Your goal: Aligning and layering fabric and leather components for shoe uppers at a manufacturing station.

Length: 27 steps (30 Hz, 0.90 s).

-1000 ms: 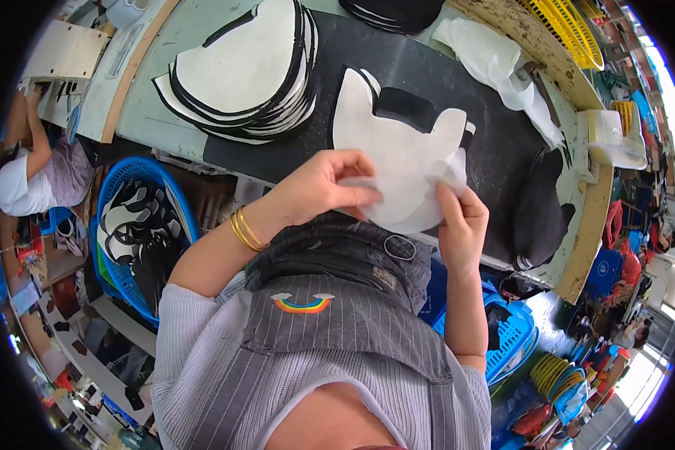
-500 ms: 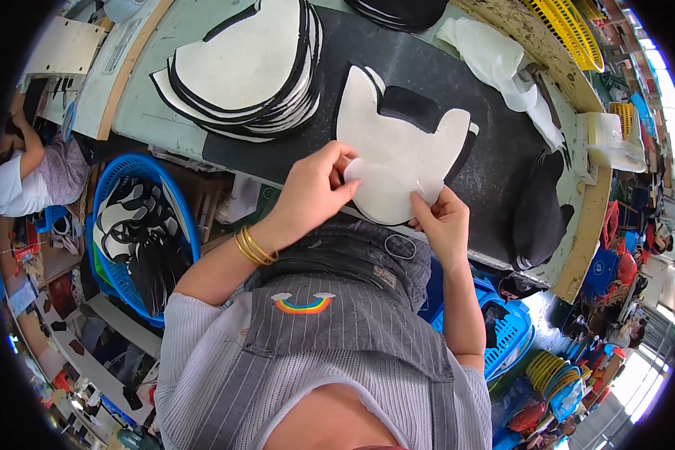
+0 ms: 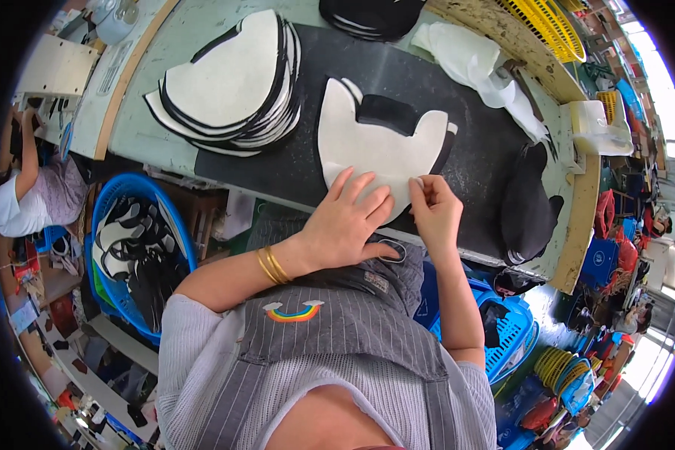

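Blue basket (image 3: pixel 144 311) is sitting off the near left corner of the tabletop (image 3: pixel 187 34), holding black and white pieces (image 3: pixel 142 251). Stack of white, black-edged panels (image 3: pixel 225 79) is lying toward the left edge. Left hand (image 3: pixel 345 225): fingers are spreading loosely, tips touching the white panel (image 3: pixel 382 146). That panel is lying at the near edge, around the middle, thin pale sheet (image 3: pixel 397 193) covering its lower part. Right hand (image 3: pixel 437 214): thumb and forefinger are nearly meeting at the panel's right side; can't tell if they're gripping. Black stack (image 3: pixel 529 206) is sitting by the right edge.
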### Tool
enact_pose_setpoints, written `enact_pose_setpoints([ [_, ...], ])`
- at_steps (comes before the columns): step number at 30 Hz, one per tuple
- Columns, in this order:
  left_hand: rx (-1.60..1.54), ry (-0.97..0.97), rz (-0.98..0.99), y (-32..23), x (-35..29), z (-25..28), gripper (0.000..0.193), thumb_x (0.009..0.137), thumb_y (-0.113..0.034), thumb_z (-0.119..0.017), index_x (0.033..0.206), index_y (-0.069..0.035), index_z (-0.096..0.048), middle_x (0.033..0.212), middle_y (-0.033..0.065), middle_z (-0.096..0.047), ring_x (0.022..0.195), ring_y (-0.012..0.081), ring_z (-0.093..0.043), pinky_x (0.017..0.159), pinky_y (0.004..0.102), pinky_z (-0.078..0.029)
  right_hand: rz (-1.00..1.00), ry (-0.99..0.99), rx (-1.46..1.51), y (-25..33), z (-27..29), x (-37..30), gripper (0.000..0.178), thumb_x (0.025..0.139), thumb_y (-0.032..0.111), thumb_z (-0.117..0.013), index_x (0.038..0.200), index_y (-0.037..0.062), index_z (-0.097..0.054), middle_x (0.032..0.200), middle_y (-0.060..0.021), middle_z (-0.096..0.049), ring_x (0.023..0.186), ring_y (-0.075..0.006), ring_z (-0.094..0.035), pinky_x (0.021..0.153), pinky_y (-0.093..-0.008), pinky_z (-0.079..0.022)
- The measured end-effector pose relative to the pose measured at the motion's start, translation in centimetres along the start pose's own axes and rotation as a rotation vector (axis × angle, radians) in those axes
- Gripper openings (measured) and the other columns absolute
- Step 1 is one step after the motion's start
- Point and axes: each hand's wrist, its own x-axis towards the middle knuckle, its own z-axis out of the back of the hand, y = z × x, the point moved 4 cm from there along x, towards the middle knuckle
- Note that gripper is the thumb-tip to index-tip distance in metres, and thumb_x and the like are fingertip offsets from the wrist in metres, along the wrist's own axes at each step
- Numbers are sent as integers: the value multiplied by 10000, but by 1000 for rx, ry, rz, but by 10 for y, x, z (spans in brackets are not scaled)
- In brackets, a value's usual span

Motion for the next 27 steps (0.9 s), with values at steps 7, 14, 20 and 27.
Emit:
enact_pose_setpoints([
  [7,51,-87,16,-6,23,2,834,732,-622,-591,1340,-68,-447,1437,97,-356,1326,405,-267,1024,673,-164,362,-208,-586,11,35,10,135,846,136,-640,851,45,-540,684,-111,-575,538,-273,-568,510,-350,-456],
  [14,31,-57,-68,-12,48,23,633,748,-498,-656,1191,-54,-577,1305,114,-489,1238,378,-375,1038,617,-215,671,-454,-979,38,151,125,153,827,156,-611,931,46,-587,893,-131,-606,878,-327,-570,699,-413,-485],
  [20,18,-366,-219,25,194,22,454,797,-241,-663,1184,-29,-551,1312,93,-492,1236,316,-425,1027,457,-329,574,-221,-976,-8,147,184,159,842,181,-590,749,53,-604,767,-121,-627,756,-324,-608,657,-427,-499],
  [27,185,-46,-7,63,269,-2,620,859,-490,-556,1281,-42,-481,1361,69,-455,1269,324,-396,1041,486,-300,524,-978,-321,29,231,138,149,917,134,-572,928,-5,-625,783,-65,-634,672,-114,-573,628,-257,-473],
])
